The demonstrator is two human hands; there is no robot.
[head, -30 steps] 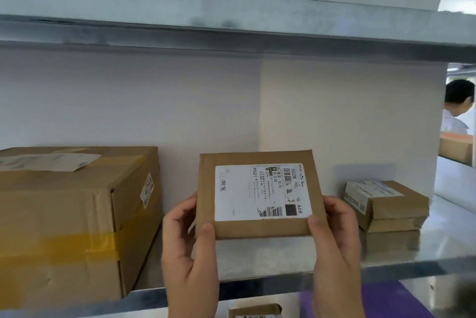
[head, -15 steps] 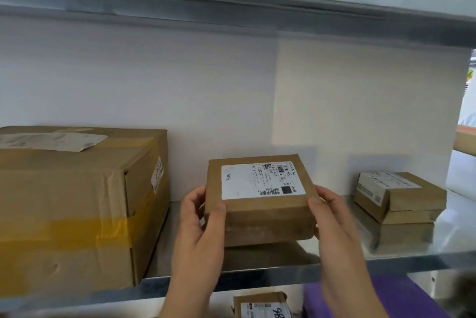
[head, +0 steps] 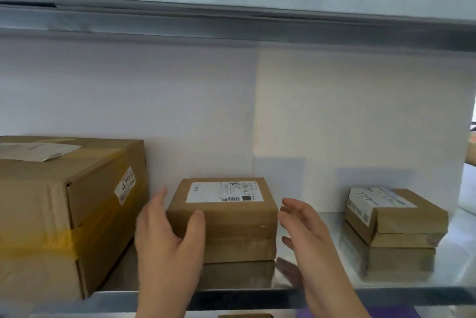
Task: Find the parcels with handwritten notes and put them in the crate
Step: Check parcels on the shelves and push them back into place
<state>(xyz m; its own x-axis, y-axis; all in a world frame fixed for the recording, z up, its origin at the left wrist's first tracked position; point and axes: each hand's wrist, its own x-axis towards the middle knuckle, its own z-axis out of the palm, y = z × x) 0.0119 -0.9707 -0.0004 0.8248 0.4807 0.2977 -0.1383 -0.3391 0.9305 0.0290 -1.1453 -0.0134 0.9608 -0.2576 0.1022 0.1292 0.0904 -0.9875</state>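
A small brown cardboard parcel point(head: 226, 209) lies flat on a second, like-sized brown parcel point(head: 240, 249), the pair standing low in the middle of the view on the metal shelf point(head: 322, 276). Its top face carries a white printed shipping label point(head: 224, 191) with a barcode and a dark square at the label's near right corner; the print is too small and blurred to read, and whether any of it is handwritten cannot be told. The cardboard is plain and a little scuffed along the front edge. At 9 o'clock of the parcel the left hand point(head: 164, 243) has its thumb laid on the front face near the left corner, with the fingers point(head: 158, 200) reaching up past the left side; they are loosely spread, not clenched. At 3 o'clock the right hand point(head: 306, 230) stands just beside the right edge, fingers point(head: 291, 208) extended and parted, palm facing the parcel, holding nothing; whether it touches the cardboard cannot be told. Further out at 9 o'clock sits a large cardboard box point(head: 67, 212) bound with yellow tape, bearing a side sticker point(head: 125, 185) that reads 4793. At 3 o'clock, well apart, a stack of small parcels point(head: 396, 230) rests, the top one wrapped by a white label. A white wall backs the shelf, and another metal shelf point(head: 231, 9) spans overhead at 12 o'clock.
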